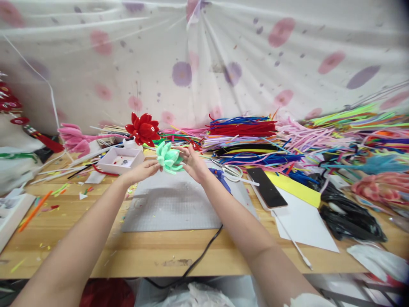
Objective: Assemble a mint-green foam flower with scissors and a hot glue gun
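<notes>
A mint-green pipe-cleaner flower (168, 157) is held up above the grey cutting mat (179, 209). My left hand (145, 169) grips it from the left, fingertips at its lower petals. On the other side my right hand (193, 164) has its fingers against the right-hand petals; part of those fingers is hidden by the flower. Just behind stands a red pipe-cleaner flower (143, 129). A blue glue gun (220, 179) lies beside my right forearm, with scissors (232, 171) next to it.
Bundles of coloured pipe cleaners (243, 128) line the back. To the left are a small white box (120, 160) and a pink flower (76, 138). A phone (267, 187), a yellow sheet (295, 188) and a black plastic bag (351, 219) lie right. A black cable (204, 251) crosses the table's front edge.
</notes>
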{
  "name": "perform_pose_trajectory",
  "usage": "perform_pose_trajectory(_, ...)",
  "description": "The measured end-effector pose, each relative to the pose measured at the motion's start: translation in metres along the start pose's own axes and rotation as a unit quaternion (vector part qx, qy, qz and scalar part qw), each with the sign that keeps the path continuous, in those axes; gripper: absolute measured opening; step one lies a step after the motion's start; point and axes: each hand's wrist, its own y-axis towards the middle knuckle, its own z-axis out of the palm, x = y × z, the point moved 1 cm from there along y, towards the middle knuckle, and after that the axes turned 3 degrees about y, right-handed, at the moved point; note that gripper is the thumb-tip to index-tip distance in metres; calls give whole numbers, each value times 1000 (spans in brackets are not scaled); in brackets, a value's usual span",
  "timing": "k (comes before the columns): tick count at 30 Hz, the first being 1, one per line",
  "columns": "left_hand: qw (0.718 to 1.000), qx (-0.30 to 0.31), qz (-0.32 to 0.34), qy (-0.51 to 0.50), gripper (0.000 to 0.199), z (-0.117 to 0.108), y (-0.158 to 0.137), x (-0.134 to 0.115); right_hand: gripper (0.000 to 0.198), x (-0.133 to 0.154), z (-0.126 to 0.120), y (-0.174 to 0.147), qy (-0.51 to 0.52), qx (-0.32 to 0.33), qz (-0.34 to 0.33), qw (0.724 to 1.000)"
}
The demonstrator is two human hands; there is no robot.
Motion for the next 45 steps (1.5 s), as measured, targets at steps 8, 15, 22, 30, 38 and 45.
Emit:
perform_pose_trajectory(8, 980, -141, 41, 137, 45, 6, 3, 4, 53, -11, -5, 2, -3, -17, -19, 1000)
perform_pose_trajectory(15, 997, -49, 43, 49, 43, 5, -9, -8, 72, -11, -15, -15, -281, -15, -205, 937)
perform_pose_trajectory(22, 998, 24, -30, -52, 41, 5, -8, 4, 75, -11, -15, -10, -379, 61, -255, 888)
perform_pose_trajectory(30, 990, 27, -36, -135, 43, 9, -7, 5, 95, -11, -19, -7, -434, 81, -253, 861)
perform_pose_trajectory(38, 998, -34, 20, 55, 39, -2, -2, 1, 70, -9, -22, -3, -341, 43, -221, 913)
perform_pose_trajectory(45, 958, -141, 20, 247, 33, 5, 0, -8, 27, -5, -19, 6, -332, -102, -176, 921)
